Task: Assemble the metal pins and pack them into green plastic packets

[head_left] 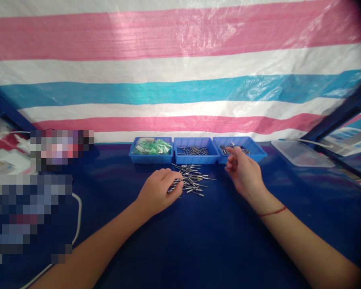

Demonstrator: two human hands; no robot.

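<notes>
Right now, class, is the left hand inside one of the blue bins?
No, the left hand is at the loose pile of metal pins on the table, nearer the camera than the bins.

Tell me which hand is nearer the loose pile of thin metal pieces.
Left. The left hand is curled over the left edge of the pile; the right hand is apart from it, to its right, by the right-hand blue bin.

Probably a workshop: blue plastic parts bins, a heap of blind rivets, a dark-blue worktable, striped tarpaulin behind.
</notes>
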